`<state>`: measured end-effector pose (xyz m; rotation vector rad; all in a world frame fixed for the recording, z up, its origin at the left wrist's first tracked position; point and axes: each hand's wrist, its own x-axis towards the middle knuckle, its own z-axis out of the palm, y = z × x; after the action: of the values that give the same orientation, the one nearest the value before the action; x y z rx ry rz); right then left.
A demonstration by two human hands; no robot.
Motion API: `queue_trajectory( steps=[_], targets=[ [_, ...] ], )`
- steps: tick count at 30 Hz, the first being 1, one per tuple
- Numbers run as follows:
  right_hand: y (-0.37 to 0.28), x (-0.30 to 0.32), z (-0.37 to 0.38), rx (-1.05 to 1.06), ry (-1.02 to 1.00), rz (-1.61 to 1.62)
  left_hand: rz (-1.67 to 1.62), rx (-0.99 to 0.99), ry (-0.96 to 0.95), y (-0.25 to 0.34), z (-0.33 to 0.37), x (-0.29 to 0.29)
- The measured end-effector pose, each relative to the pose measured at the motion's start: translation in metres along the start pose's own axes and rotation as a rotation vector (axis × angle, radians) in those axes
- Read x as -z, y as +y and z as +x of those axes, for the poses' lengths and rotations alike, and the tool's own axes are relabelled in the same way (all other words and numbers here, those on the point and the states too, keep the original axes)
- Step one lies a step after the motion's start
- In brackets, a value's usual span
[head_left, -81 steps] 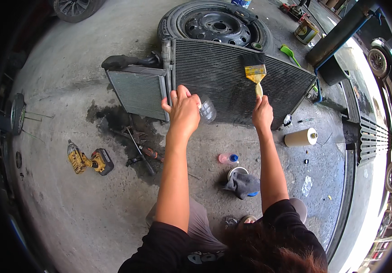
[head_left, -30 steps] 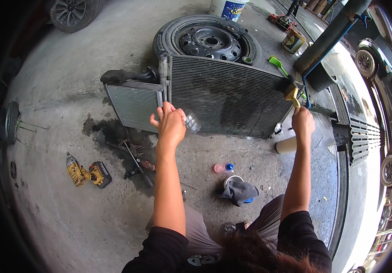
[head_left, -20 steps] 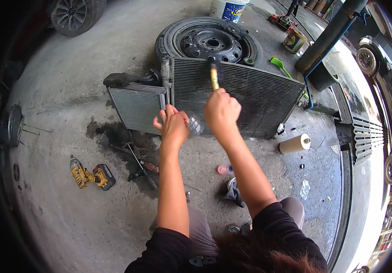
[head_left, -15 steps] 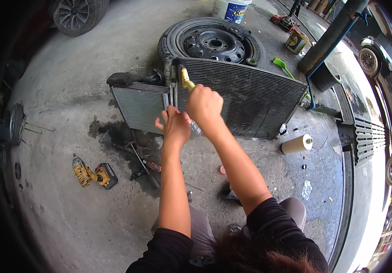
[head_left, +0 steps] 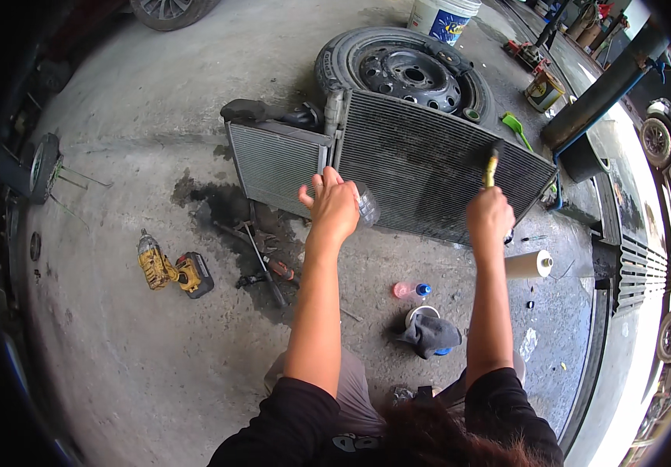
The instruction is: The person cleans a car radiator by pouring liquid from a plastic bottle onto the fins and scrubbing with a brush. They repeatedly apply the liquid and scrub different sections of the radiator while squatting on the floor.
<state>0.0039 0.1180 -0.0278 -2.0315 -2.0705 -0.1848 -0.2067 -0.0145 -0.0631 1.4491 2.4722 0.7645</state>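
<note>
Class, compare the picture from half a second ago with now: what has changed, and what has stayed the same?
The right hand has carried the brush rightward across the large radiator, from its left end to near its right end. Nothing was taken hold of or let go: the left hand keeps the clear bottle. Drill and wheel lie as before.

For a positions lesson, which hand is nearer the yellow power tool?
Left hand: it is ahead and right of the power tool; the right hand, holding a brush, is farther right.
</note>
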Motion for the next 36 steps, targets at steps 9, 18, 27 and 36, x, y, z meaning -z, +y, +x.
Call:
queue_trajectory(
  steps=[9,18,27,36],
  targets=[
    [-0.130,0.003,-0.053,0.467,-0.027,0.414,0.032,0.053,-0.065,-0.002,-0.003,0.009],
    [-0.008,-0.136,-0.022,0.811,-0.417,-0.033,0.036,0.079,-0.099,-0.005,-0.002,0.006],
    [-0.058,-0.037,0.043,0.704,0.000,0.328,0.068,0.027,-0.124,-0.005,-0.002,-0.002],
    [-0.017,-0.194,-0.040,0.894,-0.386,0.011,0.085,0.037,-0.123,0.009,-0.005,0.003]
  ],
)
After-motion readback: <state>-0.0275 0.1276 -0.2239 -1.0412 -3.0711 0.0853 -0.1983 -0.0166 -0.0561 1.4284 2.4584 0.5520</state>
